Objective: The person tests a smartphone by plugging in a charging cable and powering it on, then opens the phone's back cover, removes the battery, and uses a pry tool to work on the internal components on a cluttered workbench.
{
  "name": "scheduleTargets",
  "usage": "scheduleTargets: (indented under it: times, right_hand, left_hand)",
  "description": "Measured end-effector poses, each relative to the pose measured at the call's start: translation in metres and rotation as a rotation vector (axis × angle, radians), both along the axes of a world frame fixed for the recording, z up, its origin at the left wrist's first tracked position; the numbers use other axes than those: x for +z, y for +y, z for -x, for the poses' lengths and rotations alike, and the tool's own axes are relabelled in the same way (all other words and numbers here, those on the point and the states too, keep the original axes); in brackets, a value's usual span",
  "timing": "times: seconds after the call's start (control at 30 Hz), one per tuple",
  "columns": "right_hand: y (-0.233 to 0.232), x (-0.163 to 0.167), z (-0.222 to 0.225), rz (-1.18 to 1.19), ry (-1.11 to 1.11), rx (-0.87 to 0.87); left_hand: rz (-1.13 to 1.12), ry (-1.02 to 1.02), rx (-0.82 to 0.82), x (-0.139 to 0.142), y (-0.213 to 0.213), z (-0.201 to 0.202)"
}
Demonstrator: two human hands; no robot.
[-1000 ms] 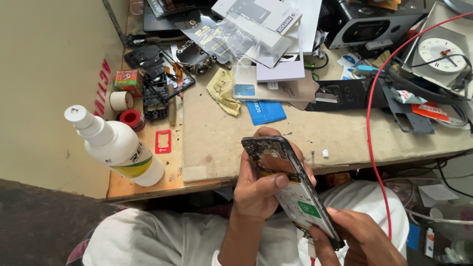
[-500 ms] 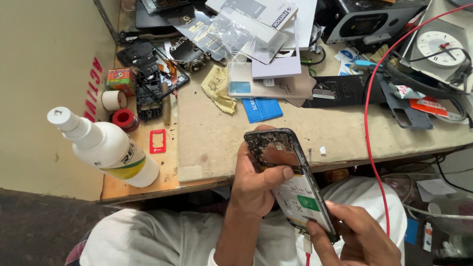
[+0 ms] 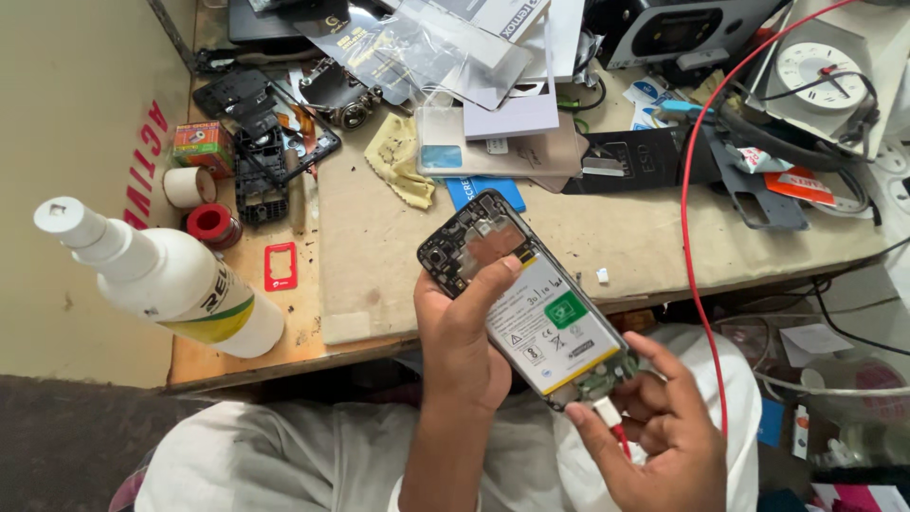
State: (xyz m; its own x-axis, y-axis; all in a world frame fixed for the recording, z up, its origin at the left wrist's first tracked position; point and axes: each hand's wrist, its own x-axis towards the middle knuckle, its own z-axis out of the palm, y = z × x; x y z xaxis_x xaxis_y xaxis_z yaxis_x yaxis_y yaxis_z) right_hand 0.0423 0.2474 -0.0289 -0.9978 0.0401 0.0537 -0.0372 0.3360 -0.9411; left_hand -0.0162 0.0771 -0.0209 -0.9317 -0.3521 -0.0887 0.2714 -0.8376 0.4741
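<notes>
Opened phone (image 3: 531, 299), back cover off, gripped in left hand (image 3: 464, 341) over lap at 6 o'clock of tabletop (image 3: 379, 246); right hand (image 3: 654, 427) pinching red cable (image 3: 697, 237) plug at phone's lower end.

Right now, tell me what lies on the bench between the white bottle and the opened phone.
In the head view, between the white bottle and the opened phone lie a small red frame and bare mat.

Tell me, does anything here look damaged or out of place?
The phone in the left hand has no back cover, so its battery and circuit board are bare. The right hand pinches a white plug at its bottom.
</notes>
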Motion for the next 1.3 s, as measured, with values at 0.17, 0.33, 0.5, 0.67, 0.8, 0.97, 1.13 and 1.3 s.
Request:
scheduleTargets:
  times: [0.17,0.33,0.5,0.67,0.8,0.97,1.13,1.3]
  right_hand:
    - [0.004,-0.007,-0.001,-0.051,0.184,-0.066]
    - [0.013,-0.004,0.017,-0.017,0.076,0.058]
    - [0.015,-0.007,0.021,0.070,0.042,0.103]
    - [0.009,-0.020,0.008,0.059,0.040,-0.035]
    - [0.006,-0.022,0.008,0.162,0.069,0.041]
    - [0.014,-0.002,0.028,0.223,0.171,0.261]
    - [0.011,0.004,0.085,0.490,-0.225,0.383]
    - [0.005,-0.003,0.110,1.100,-0.540,0.607]
  left_hand:
    - [0.034,-0.063,0.038,0.004,0.001,0.000]
    - [0.003,-0.083,0.054,0.004,-0.005,0.005]
    - [-0.003,-0.055,0.056,0.005,-0.012,0.002]
    - [0.000,0.003,0.061,0.005,-0.013,-0.002]
    - [-0.006,0.022,0.056,0.000,-0.014,-0.001]
    - [0.011,-0.050,0.059,-0.004,-0.017,0.006]
    - [0.061,-0.008,-0.053,0.010,-0.005,0.017]
    - [0.165,-0.024,-0.267,0.024,-0.007,0.020]
